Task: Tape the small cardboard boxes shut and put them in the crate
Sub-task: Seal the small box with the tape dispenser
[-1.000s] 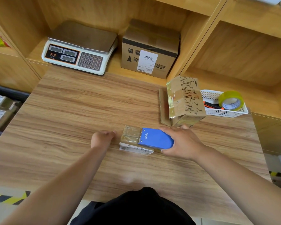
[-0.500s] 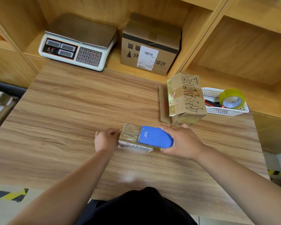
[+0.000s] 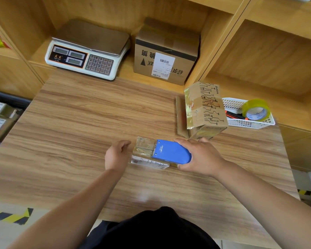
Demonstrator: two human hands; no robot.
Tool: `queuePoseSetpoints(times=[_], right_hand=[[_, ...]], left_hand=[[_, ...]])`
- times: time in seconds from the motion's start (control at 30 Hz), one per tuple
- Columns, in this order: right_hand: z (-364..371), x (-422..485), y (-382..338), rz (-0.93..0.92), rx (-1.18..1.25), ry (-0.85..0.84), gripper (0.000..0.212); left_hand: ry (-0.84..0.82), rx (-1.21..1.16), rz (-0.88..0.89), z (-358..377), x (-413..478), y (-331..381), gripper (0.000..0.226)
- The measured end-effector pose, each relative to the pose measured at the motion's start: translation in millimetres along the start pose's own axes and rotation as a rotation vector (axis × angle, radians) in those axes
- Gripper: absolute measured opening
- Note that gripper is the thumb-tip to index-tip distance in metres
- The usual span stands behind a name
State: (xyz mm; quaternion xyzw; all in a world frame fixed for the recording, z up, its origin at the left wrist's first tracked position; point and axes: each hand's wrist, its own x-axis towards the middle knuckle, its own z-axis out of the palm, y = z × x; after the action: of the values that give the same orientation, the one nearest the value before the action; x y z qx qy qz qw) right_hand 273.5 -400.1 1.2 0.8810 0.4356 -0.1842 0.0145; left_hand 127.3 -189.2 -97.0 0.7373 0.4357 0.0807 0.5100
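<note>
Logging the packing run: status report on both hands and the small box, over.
Right hand grips blue tape dispenser atop small box. Left hand beside its left end, fingers curled, holding nothing. Printed box stands just behind right hand.

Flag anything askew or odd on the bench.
Minor only. The large carton on the shelf has its printed characters upside down. The printed box at the right of the table carries wrinkled tape. The small box under the tape dispenser in the right hand lies flat, no damage visible.
</note>
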Motion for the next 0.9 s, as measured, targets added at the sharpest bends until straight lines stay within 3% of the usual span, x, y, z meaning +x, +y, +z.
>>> queuePoseSetpoints(times=[0.07, 0.13, 0.37, 0.47, 0.57, 0.63, 0.73, 0.9], right_hand=[[0.7, 0.7, 0.7, 0.0, -0.003, -0.005, 0.08], [1.7, 0.9, 1.6, 0.002, 0.0, -0.009, 0.079], [5.2, 1.2, 3.3, 0.011, 0.022, -0.005, 0.082], [4.9, 1.2, 3.7, 0.008, 0.03, 0.005, 0.082], [3.9, 0.7, 3.3, 0.004, 0.025, 0.005, 0.081], [3.3, 0.6, 3.1, 0.005, 0.029, 0.006, 0.08], [2.9, 0.8, 3.2, 0.006, 0.038, -0.003, 0.08], [-1.2, -0.5, 3.4, -0.012, 0.021, 0.001, 0.076]], left_hand=[[-0.065, -0.334, -0.093, 3.2, -12.6, 15.9, 0.029], [-0.184, -0.507, -0.166, 9.1, -23.3, 32.1, 0.037], [-0.326, -0.18, -0.388, 4.8, -9.4, 33.1, 0.062], [-0.428, -0.14, -0.082, -2.5, -2.2, 37.0, 0.069], [-0.536, 0.378, 0.361, -5.0, 5.1, 47.0, 0.095], [-0.583, 0.679, 0.522, -0.2, 5.7, 55.3, 0.107], [-0.62, 0.94, 0.604, 9.7, 7.3, 62.3, 0.116], [-0.517, 0.964, 0.681, 18.3, 12.3, 56.4, 0.103]])
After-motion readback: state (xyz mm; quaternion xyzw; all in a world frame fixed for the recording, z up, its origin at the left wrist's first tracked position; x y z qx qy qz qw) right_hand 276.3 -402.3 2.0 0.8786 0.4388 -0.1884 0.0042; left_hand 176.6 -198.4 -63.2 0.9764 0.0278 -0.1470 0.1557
